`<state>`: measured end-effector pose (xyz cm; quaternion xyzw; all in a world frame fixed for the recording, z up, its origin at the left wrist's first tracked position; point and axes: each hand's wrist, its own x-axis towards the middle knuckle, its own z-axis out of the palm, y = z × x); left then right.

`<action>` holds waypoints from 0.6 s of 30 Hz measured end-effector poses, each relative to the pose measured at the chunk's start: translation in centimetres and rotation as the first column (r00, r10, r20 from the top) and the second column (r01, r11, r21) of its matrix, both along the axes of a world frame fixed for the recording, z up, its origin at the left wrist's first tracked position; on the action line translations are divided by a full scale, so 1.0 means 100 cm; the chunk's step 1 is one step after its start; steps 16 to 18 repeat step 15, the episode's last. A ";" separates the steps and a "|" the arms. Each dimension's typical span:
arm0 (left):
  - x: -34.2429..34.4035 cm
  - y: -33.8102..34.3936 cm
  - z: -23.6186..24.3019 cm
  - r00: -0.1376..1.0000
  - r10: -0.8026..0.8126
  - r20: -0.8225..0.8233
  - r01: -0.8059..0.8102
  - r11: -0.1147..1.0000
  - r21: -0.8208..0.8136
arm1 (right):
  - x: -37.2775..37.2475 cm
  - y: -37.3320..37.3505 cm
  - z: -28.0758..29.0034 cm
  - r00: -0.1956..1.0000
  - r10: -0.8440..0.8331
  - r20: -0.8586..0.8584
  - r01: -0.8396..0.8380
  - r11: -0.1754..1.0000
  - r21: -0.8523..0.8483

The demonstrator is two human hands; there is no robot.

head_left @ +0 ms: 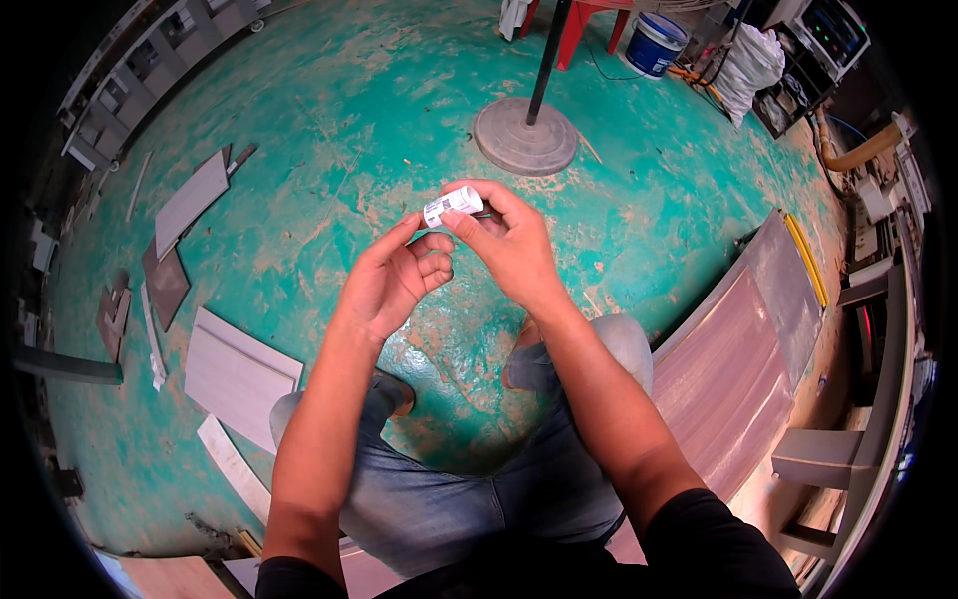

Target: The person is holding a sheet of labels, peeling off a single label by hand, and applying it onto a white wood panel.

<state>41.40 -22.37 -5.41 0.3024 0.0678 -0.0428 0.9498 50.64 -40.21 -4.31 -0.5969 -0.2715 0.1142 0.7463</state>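
Note:
A small white label roll (pixel 449 205) with dark print is held in front of me, its round pale end turned to the right. My right hand (pixel 514 240) is closed around it, the thumb along its near side and the forefinger over the far side. My left hand (pixel 391 275) meets the roll's left end with an outstretched fingertip. Its other fingers are curled toward the palm beneath the roll. Whether the left hand pinches a loose edge there is hard to make out.
Beyond my hands a black pole rises from a round grey base (pixel 526 137). Pale boards (pixel 239 369) lie on the green floor to the left. A large brown panel (pixel 728 379) lies at right. Farther back are a blue bucket (pixel 656 45) and a white sack (pixel 750 70).

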 end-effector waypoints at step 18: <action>-0.002 0.008 -0.002 0.947 -0.252 0.198 0.276 0.956 -0.102 | -0.002 -0.002 0.000 0.985 0.156 -0.068 -0.155 0.987 0.031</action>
